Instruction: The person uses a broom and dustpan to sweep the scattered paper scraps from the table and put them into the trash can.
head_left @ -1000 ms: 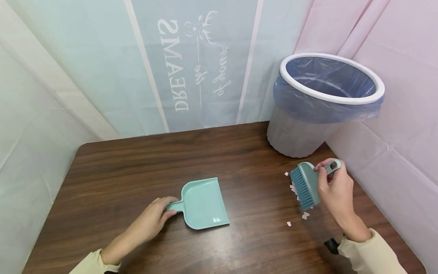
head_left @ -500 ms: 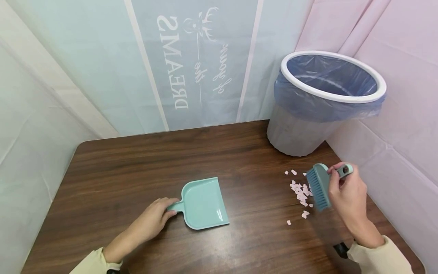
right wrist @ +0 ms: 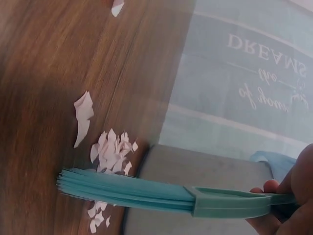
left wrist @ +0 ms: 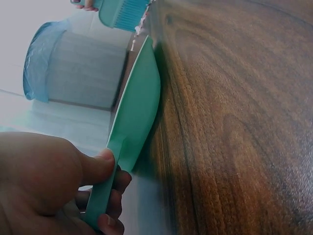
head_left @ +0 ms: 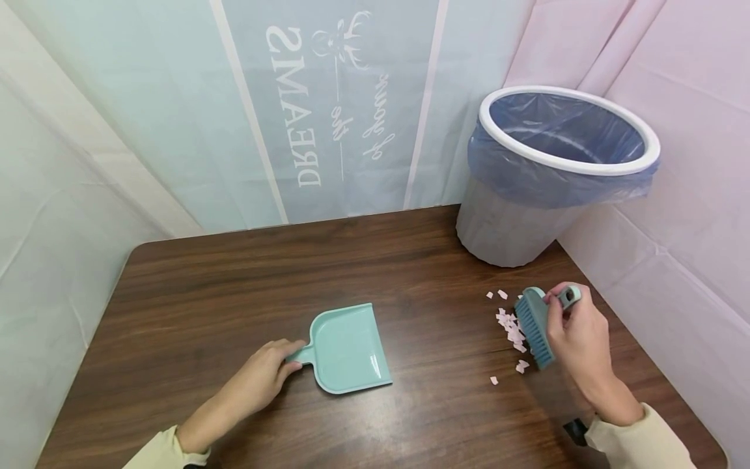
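Observation:
My left hand pinches the handle of a mint-green dustpan, whose straight front edge faces right. In the left wrist view, the thumb lies on one side of the handle and curled fingers on the other. Over on the right, my right hand grips a teal hand brush by its short handle, bristles pointing down and left. A small pile of torn paper scraps lies right beside the bristles. In the right wrist view, the bristles overlap part of the pile.
Behind the brush stands a grey trash bin with a white rim and a blue plastic liner. A few stray scraps lie apart from the pile. The dark wooden table meets printed and pink sheets at its back and sides.
The brush first lifted off the scraps to the right, uncovering the pile, and now has come back left and lower against its right side. The left hand and dustpan stay in place.

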A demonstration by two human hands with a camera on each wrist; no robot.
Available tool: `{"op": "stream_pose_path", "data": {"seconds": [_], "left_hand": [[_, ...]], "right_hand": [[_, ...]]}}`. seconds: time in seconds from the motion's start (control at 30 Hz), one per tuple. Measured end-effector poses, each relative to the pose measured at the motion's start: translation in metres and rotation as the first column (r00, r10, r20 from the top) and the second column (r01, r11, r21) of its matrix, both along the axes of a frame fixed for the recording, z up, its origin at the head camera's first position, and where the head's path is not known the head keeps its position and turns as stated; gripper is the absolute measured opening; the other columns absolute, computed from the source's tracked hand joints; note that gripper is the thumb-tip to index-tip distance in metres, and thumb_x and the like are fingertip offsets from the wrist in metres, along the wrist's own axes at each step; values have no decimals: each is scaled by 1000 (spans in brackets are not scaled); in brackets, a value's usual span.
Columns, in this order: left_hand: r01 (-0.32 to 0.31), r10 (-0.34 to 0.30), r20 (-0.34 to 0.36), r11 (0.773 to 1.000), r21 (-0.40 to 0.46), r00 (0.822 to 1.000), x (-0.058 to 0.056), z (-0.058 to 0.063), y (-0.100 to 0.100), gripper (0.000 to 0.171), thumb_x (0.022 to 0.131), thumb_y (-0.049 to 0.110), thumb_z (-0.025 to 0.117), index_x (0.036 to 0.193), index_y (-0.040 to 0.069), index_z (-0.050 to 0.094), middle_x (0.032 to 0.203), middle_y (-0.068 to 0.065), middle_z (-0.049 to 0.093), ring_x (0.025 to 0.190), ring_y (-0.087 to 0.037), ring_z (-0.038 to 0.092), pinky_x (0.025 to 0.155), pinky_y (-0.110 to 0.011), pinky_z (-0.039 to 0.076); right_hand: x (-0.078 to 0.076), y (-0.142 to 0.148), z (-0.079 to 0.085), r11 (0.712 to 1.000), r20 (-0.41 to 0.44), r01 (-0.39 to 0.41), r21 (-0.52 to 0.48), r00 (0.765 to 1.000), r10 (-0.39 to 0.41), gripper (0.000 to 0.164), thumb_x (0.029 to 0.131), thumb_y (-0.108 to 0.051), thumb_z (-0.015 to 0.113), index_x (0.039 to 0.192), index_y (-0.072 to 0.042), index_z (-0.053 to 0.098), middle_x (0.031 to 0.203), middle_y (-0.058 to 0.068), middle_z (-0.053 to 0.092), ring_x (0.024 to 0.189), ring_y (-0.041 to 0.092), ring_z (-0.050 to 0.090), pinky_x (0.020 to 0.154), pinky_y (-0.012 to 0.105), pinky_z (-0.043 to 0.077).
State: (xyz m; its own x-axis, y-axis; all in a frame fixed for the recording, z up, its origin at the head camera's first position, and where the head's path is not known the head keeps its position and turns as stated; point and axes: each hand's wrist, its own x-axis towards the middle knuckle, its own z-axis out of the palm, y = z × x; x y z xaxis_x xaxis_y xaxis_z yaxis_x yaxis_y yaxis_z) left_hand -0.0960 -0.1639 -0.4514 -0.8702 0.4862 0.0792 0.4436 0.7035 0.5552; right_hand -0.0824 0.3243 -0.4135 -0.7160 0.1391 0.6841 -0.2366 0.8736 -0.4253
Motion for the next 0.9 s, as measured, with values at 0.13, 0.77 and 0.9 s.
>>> {"op": "stream_pose_path", "data": {"seconds": [0.13, 0.77, 0.9], "left_hand": [[-12, 12, 11, 1000, -2, 1000, 0, 1, 0, 33, 91, 2, 73, 122, -7, 68, 106, -8, 72, 102, -25, 66, 89, -46, 54], [19, -19, 11, 1000, 2, 1000, -1, 3, -3, 33, 92, 3, 72, 123, -7, 67, 106, -8, 71, 101, -26, 66, 88, -47, 55], [23, -23, 21, 1000, 6, 1000, -1, 3, -4, 33, 92, 3, 72, 123, -7, 67, 106, -7, 71, 101, -25, 66, 87, -47, 55]], "right_hand": [[0, -7, -1, 1000, 4, -17, 17, 1000, 16, 19, 89, 13, 62, 107, 7, 57, 86, 14, 67, 66, -10, 37, 54, 15, 33], [-3, -49, 1, 991, -5, -132, -38, 991, 132, 21, 88, 14, 62, 106, 7, 56, 89, 12, 69, 71, -6, 47, 58, 12, 38], [-7, -49, 8, 987, -18, -139, -82, 990, 138, 20, 89, 14, 62, 107, 7, 56, 90, 12, 70, 74, -12, 48, 57, 9, 39]]}}
